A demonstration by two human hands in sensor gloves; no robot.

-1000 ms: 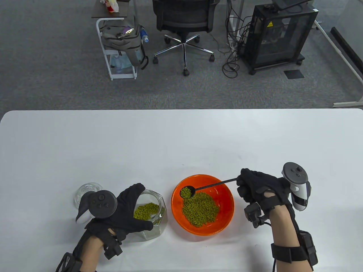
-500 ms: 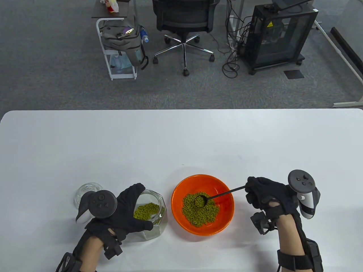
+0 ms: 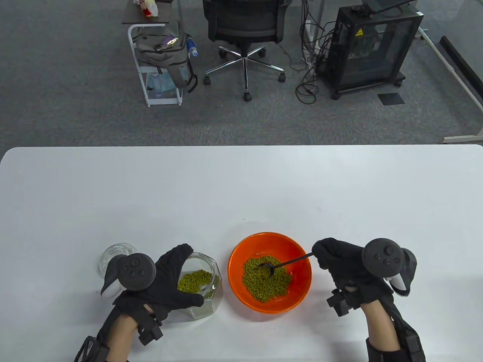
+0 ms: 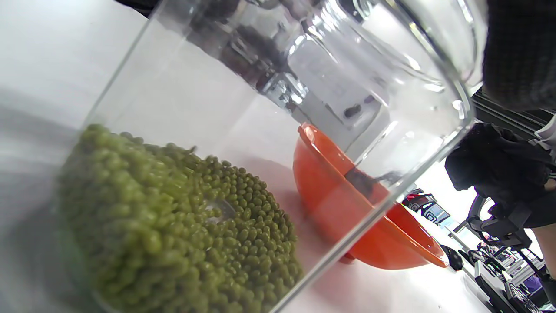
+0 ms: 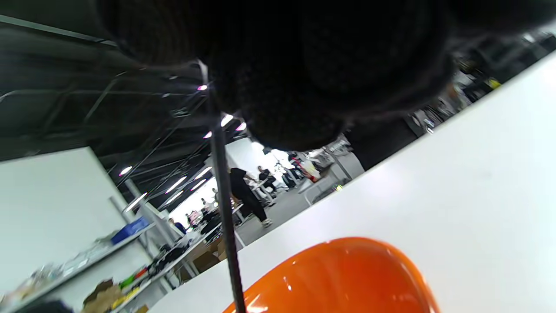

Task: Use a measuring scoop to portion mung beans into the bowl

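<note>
An orange bowl (image 3: pixel 298 264) near the table's front edge holds a heap of green mung beans (image 3: pixel 264 283). My right hand (image 3: pixel 339 260) pinches the handle of a black measuring scoop (image 3: pixel 279 263), whose cup is tipped over on the heap. The handle (image 5: pixel 223 191) hangs down from my gloved fingers in the right wrist view, above the bowl (image 5: pixel 347 278). My left hand (image 3: pixel 166 279) grips a tilted glass jar (image 3: pixel 205 292) left of the bowl. The jar (image 4: pixel 391 143) holds more mung beans (image 4: pixel 173 226).
The jar's glass lid (image 3: pixel 113 254) lies on the table just left of my left hand. Beyond the table's far edge stand an office chair (image 3: pixel 245 26), a white cart with a bag (image 3: pixel 160 49) and a black cabinet (image 3: pixel 369 45).
The right hand moved the scoop from the bowl's left rim to its middle and turned it over. The beans left the scoop for the heap. The left hand and jar stayed put.
</note>
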